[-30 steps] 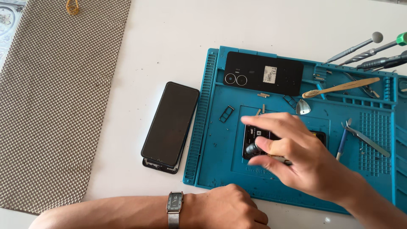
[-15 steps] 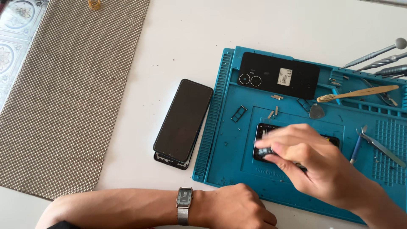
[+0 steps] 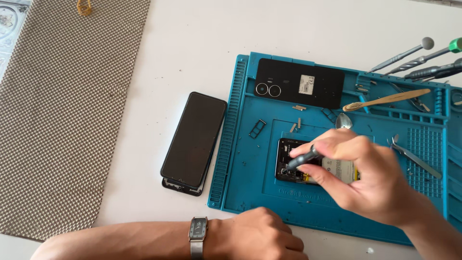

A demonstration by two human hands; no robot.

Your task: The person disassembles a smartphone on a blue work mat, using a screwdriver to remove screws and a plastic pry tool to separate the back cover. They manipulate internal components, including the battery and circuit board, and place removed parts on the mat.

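Right hand covers most of the opened phone; only its left end shows. Tool tip where it meets the board: too small to tell. Left hand cut off by bottom edge, fingers out of view. Blue mat and screwdrivers cut off at right edge.

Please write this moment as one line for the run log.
right hand: grip shut on screwdriver | tip on opened phone | left hand: fist at blue mat edge
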